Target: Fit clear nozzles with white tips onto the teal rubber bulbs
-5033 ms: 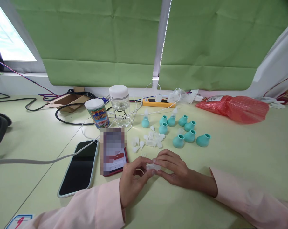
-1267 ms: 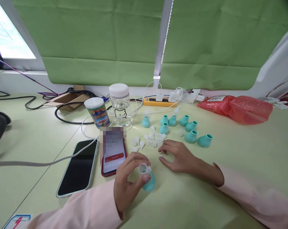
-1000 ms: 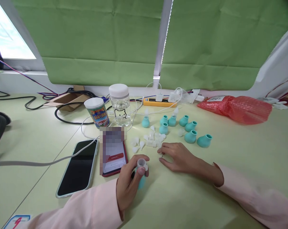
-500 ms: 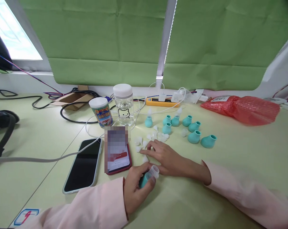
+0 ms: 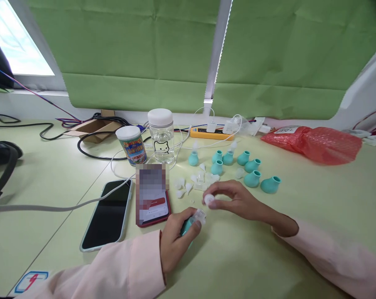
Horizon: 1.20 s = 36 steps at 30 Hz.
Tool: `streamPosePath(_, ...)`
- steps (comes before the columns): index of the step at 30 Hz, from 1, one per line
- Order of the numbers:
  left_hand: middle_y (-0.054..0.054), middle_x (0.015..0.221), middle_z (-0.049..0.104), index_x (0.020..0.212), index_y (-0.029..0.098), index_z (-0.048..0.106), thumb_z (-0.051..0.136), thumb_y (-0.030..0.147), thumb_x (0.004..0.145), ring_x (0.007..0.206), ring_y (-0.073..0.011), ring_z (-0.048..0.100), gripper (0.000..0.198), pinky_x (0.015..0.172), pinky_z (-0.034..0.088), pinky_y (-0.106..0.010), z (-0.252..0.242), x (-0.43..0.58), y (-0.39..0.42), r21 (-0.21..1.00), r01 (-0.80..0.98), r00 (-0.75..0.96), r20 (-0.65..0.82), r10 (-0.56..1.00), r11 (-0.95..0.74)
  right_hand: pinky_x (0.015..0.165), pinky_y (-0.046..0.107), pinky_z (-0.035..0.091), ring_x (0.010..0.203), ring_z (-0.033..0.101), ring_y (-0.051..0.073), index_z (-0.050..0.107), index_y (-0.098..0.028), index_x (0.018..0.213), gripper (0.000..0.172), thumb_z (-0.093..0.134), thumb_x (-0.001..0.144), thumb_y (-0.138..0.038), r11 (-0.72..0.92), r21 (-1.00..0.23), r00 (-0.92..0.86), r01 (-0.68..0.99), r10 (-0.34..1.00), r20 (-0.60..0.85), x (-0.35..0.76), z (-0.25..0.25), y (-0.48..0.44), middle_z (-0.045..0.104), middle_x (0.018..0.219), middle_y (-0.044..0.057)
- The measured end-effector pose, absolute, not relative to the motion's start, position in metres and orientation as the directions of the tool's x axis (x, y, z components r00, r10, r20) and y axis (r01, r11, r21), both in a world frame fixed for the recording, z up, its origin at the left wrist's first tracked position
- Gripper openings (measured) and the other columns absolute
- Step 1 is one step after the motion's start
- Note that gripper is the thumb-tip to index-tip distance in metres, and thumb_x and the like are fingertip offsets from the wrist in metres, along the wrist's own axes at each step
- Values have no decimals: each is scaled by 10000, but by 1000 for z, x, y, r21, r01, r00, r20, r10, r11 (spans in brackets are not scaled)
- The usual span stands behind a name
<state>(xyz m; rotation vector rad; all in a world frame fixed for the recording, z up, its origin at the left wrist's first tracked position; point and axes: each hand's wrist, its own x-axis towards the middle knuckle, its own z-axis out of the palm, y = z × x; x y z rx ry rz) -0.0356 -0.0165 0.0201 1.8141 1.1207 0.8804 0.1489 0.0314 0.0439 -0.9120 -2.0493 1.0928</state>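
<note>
My left hand is closed around a teal squeeze bulb, with a clear plastic collar fitted in its neck and tilted to the right. Just up and to the right, my right hand pinches a small translucent round tip between thumb and fingers, apart from the collar. Beyond the hands lie several loose translucent tips and clear collars, with a tiny clear ring nearer me. Several more teal bulbs stand behind, and one bulb carries a clear tip.
On the left are a dark-screened phone and a lit phone. A patterned tub and a clear lidded bottle stand behind them. A yellow power strip, white cables, and a red plastic bag lie along the back.
My right hand has lifted from the loose pieces and moved right, now with a translucent tip in its fingers. My left hand still grips the bulb, its collar tipped slightly lower.
</note>
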Motion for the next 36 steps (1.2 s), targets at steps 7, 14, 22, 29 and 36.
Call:
streamPosePath(7,24,516,477,721,142,603,449,330,779,494,-107,403,250,461,324,-197,20,-35,-16,899,352,356,129,926,-261,373,155,378,454,474,61,588,-146,673,251,752,514,-250,102,-984,-560,143,829,5,147,39,30,537,528,-33)
streamPosePath(14,-2,545,572,739,144,663,486,311,752,488,-121,444,244,447,347,-199,21,-37,-14,838,433,377,166,911,-332,420,197,412,477,507,84,686,-141,710,229,749,520,-253,199,-970,-546,139,832,92,146,33,31,605,552,4)
streamPosePath(22,-5,523,582,733,144,687,498,299,748,473,-120,442,245,428,339,-196,20,-36,-12,813,451,404,182,897,-368,549,216,449,595,543,102,694,-185,818,258,716,578,-274,319,-908,-676,270,735,58,152,47,33,626,658,8)
streamPosePath(29,7,501,541,740,129,686,477,263,764,441,-91,379,249,436,300,-199,18,-36,-13,777,445,466,225,856,-446,398,184,359,447,463,70,706,-150,687,227,746,513,-291,170,-930,-652,324,753,-89,150,40,32,573,494,-13)
streamPosePath(36,9,509,485,740,97,681,417,344,805,453,-82,321,368,437,275,-195,11,-35,-8,818,392,513,186,838,-421,387,166,406,410,527,76,702,-136,699,199,732,541,-253,-5,-972,-588,234,795,-146,147,28,33,612,512,12)
